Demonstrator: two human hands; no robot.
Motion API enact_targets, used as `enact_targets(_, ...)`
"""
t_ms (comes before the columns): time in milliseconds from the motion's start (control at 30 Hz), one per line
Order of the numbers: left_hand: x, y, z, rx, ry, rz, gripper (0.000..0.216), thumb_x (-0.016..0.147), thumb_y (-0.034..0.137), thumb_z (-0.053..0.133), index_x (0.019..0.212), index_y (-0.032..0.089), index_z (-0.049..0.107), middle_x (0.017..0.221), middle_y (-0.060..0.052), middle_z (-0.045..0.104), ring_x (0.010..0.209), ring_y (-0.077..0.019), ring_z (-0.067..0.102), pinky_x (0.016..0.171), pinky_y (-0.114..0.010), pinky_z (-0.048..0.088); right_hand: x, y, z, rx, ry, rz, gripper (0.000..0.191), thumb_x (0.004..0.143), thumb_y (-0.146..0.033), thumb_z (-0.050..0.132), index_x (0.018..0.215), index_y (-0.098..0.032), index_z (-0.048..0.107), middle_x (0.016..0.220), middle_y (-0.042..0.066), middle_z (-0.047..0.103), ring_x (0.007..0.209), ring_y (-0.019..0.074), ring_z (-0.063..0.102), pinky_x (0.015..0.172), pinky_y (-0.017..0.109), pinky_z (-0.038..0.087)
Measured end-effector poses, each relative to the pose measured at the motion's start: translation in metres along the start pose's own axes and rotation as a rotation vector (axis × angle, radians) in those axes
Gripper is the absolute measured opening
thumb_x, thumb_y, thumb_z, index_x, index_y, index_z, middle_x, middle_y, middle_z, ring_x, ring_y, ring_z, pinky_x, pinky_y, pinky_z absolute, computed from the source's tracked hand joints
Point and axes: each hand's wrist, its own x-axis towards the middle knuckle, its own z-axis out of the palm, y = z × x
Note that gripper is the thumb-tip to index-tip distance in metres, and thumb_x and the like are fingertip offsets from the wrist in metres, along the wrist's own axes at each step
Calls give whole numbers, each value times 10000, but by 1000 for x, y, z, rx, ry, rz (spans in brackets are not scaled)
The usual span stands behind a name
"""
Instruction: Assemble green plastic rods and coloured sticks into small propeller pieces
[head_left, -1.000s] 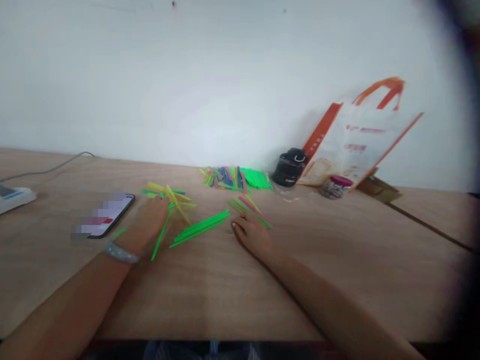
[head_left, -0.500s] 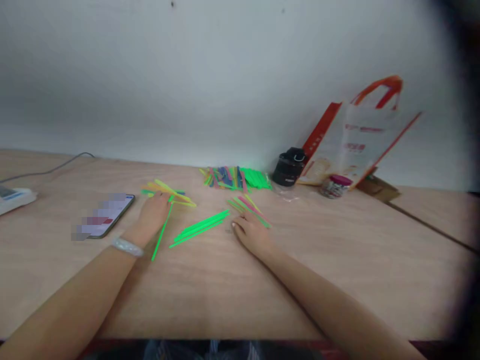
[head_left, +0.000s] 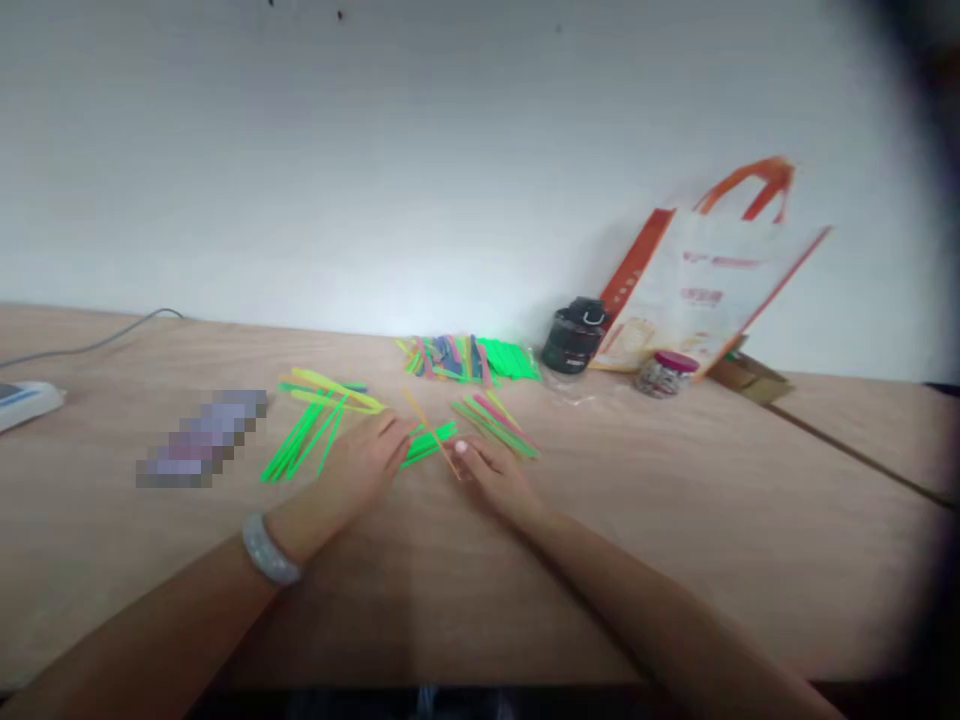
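Note:
My left hand (head_left: 367, 455) reaches over the middle bundle of thin green sticks (head_left: 427, 446), its fingers closed at the bundle's left part, which they hide. Close by on the right, my right hand (head_left: 499, 482) has thumb and fingers pinched around the lower end of an orange stick (head_left: 424, 424), which slants up and left between both hands. Left of my left hand lie more green sticks (head_left: 294, 440), with yellow sticks (head_left: 330, 388) across their upper ends. Behind my right hand rests a small bunch of pink, green and yellow sticks (head_left: 496, 424).
Farther back lies a pile of mixed coloured sticks (head_left: 450, 357) beside bright green ones (head_left: 511, 360). A black bottle (head_left: 574, 338), a lidded jar (head_left: 666, 375) and a white-and-orange bag (head_left: 705, 280) stand at right. A blurred-out phone (head_left: 206, 440) and a white device (head_left: 30, 403) lie left.
My left hand has moved right from the yellow and orange pile to the middle green sticks, uncovering green sticks at left. An orange stick now lies between my hands, in my right fingers.

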Motion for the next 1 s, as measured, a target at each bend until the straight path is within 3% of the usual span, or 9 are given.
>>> enact_targets(167,-9,28,16,-48,-93,179,248,947,200,381,1126,177,552,1045,-71,614,958,-189,586,837,-341,503,-4,-5,6,276,-162,136,342,867,-538,446,830,-235,599,696,8,572,596,137,507,541,265,426)
enact_targets(467,-11,26,22,-59,-94,119,217,947,205,375,1056,173,559,1036,-77,618,975,-197,584,872,-369,491,-3,0,13,531,-130,234,277,795,-485,584,814,-209,593,596,-33,513,489,87,429,452,216,335)
enact_targets(633,-10,28,20,-45,-119,98,216,953,208,360,976,169,571,959,-67,623,914,-191,589,847,-360,493,-3,-2,12,500,-114,234,243,797,-440,579,789,-197,583,571,-49,481,475,79,404,447,207,311)
enact_targets(1000,-15,26,26,-117,-105,124,298,975,244,289,1038,168,570,1004,-78,624,945,-193,582,872,-374,483,-5,-4,18,282,-123,147,196,846,-363,511,729,-207,528,599,-41,464,530,95,417,489,217,338)
